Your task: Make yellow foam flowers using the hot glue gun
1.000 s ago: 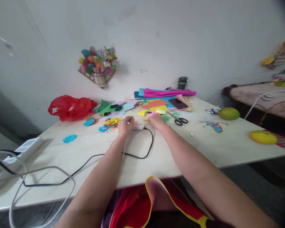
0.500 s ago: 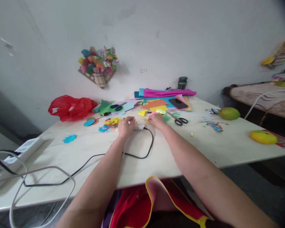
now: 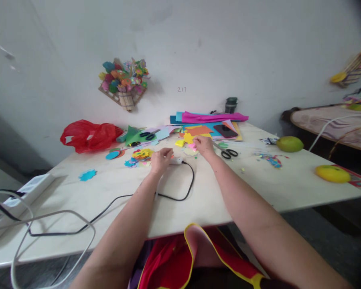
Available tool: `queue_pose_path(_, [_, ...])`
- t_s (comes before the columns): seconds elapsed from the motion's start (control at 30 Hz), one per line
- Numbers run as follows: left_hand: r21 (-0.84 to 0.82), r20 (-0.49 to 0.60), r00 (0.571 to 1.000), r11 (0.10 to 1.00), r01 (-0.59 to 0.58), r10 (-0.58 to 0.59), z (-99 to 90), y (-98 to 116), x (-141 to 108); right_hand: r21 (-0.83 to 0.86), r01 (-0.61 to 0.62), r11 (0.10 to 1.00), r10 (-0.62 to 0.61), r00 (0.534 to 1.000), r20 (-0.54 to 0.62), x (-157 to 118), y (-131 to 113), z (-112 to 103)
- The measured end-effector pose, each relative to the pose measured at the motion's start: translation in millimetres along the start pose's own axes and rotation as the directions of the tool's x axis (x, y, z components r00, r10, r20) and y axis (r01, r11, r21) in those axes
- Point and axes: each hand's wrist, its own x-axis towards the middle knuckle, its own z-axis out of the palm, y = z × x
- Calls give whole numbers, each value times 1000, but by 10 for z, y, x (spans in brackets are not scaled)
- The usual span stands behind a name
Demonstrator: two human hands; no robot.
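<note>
The right hand is reaching over the middle of the table, and its fingers seem to be pinching the near edge of a yellow flower cutout, just beside a pink piece. Such thin material could be bending or slipping if the pinch is catching only its rim, and a sleeve of loose scraps nearby could be dragging along with it. A pale cutout is lying just below the pink piece, so a low sweep of that hand could be shifting it. The left hand is hovering close beside a white corded device, its fingers bunching together; whether they are holding anything, I cannot tell. From that device a black cord is looping over the table and passing under the left forearm, so a pull of that arm could be snagging it and jerking the device. The pile of flower cutouts is lying right next to the left hand, where a sideways nudge could be scattering it. Near the right wrist, black-handled scissors are lying with their blades partly hidden, and a careless backward move could be knocking them.
</note>
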Motion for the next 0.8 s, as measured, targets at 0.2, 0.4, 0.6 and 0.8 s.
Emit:
queue_pose_path(0.2, [-532, 136, 980, 824, 196, -145, 78, 28, 16, 165, 60, 984, -81, 989, 121, -73, -210, 116])
queue_pose_path(0.4, [-715, 241, 961, 644, 272, -138, 29, 47, 19, 27, 275, 961, -276, 959, 68, -177, -410, 127])
queue_pose_path(0.6, [-757, 270, 960, 601, 257, -71, 26, 12, 17, -39, 429, 903, -422, 899, 115, -235, -501, 141])
queue_pose_path(0.8, [-820, 298, 950, 483, 307, -97, 19, 20, 19, -19, 435, 900, -429, 893, 134, -225, -483, 167])
